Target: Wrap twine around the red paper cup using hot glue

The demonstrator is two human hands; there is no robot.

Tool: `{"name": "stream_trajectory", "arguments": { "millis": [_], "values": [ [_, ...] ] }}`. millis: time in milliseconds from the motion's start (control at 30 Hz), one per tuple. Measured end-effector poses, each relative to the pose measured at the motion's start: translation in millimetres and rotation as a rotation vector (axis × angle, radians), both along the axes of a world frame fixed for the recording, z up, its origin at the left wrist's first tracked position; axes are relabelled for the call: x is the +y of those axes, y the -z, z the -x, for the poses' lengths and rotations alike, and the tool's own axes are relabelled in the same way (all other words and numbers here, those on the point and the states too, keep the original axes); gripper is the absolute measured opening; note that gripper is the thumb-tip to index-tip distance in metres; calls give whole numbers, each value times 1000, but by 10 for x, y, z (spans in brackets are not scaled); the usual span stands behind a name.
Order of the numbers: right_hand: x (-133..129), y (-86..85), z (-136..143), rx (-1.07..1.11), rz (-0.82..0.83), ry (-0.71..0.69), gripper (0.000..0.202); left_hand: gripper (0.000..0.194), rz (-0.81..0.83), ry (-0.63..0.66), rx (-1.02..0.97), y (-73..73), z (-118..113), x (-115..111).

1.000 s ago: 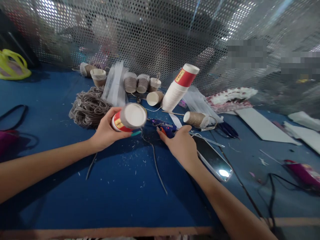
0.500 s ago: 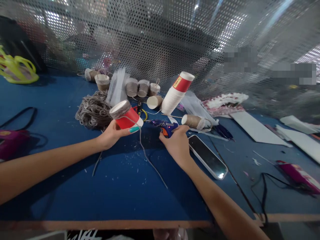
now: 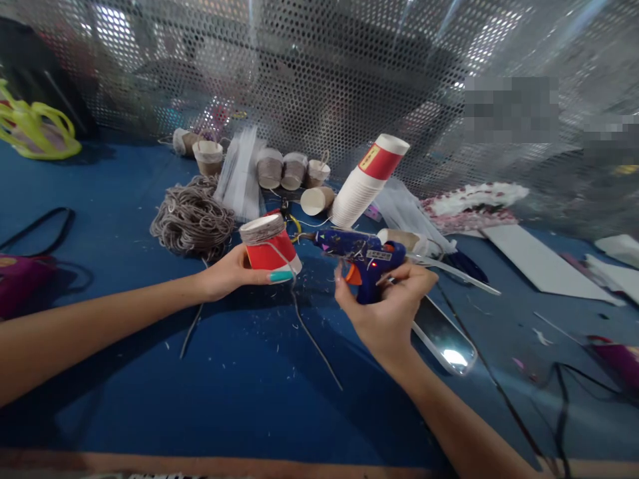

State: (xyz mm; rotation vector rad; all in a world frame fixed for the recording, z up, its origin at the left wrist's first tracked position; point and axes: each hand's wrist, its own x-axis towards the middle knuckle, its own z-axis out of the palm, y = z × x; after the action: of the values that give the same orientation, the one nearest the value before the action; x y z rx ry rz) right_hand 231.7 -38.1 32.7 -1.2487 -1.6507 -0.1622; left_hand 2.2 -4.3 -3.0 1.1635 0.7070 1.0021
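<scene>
A red and white paper cup [image 3: 267, 256] is gripped in my left hand [image 3: 227, 274], its wider wrapped end turned up and tilted. Grey cord [image 3: 262, 229] winds round that end, and a loose tail [image 3: 314, 339] hangs down onto the table. My right hand [image 3: 392, 313] holds a blue hot glue gun [image 3: 357, 246] by its handle, fingers near the orange trigger. A red light glows on its body. The nozzle points left toward the cup, a small gap apart. A clear glue stick [image 3: 459, 271] sticks out at the back.
A grey cord bundle [image 3: 192, 219] lies behind my left hand. Cord-wrapped cups [image 3: 269, 167] and a leaning stack of paper cups [image 3: 357, 189] stand farther back. A phone [image 3: 444, 332] lies under my right wrist. White boards [image 3: 544, 266] are at right, a yellow basket [image 3: 42, 133] at far left.
My right hand has lifted the glue gun off the table area and brought it nearer the camera, its nozzle level. The cup in my left hand has turned more upright.
</scene>
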Motion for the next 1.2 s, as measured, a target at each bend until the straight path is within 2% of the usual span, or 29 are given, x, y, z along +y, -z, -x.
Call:
{"name": "stream_trajectory", "arguments": {
  "millis": [267, 367, 800, 1200],
  "values": [
    [12, 97, -3, 84, -14, -231, 52, 52, -6, 117, 53, -63, 20, 4],
    [-4, 109, 7, 104, -4, -271, 53, 55, -5, 159, 88, -86, 30, -4],
    [-17, 94, 26, 95, 8, -276, 51, 46, 1, 174, 68, -89, 41, 3],
    [-32, 84, 24, 102, 31, -272, 51, 50, -8, 172, 98, -96, 44, -4]
  ]
}}
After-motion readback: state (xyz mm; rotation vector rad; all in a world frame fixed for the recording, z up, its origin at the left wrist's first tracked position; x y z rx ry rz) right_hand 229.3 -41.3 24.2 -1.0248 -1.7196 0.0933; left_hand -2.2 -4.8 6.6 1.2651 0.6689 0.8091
